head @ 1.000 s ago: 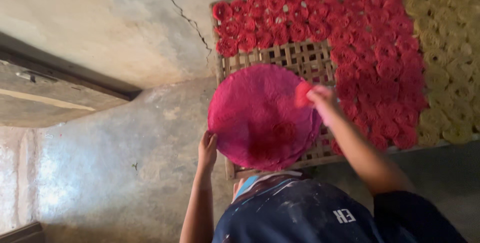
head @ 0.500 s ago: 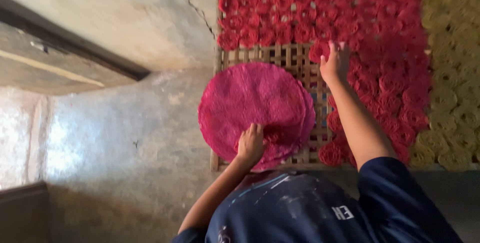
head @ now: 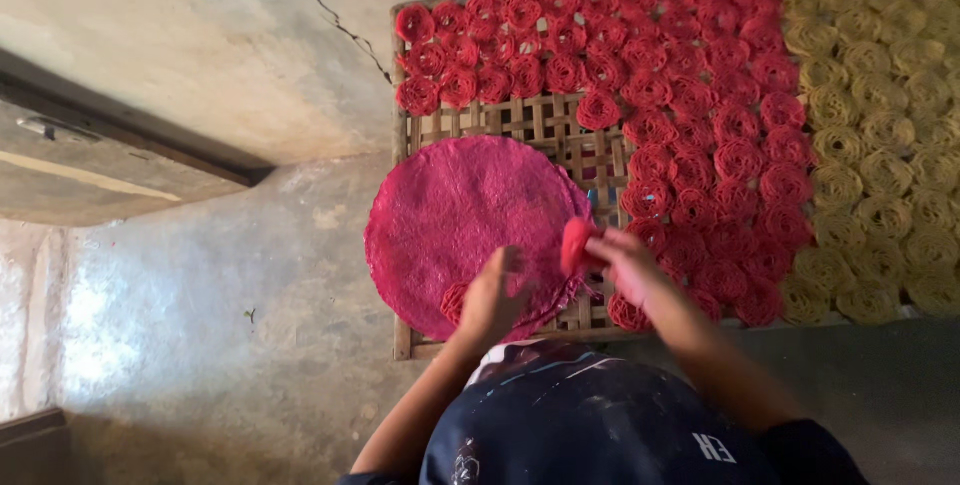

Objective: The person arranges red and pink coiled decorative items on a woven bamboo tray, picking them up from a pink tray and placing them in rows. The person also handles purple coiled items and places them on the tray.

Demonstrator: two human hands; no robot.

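Back from the far rows, the right hand (head: pixel 622 263) now pinches a red rosette (head: pixel 577 243) over the pink disc (head: pixel 470 225); the left hand (head: pixel 493 297) lies flat on the disc's near edge, grip open, above the bamboo rack (head: pixel 520 120) of red coils (head: pixel 700 95) and yellow coils (head: pixel 880 115)

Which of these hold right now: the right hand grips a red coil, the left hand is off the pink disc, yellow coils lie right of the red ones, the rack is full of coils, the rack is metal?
1. The right hand grips a red coil. True.
2. The left hand is off the pink disc. False: it rests on the disc.
3. Yellow coils lie right of the red ones. True.
4. The rack is full. False: bare slats show.
5. The rack is metal. False: woven slats.
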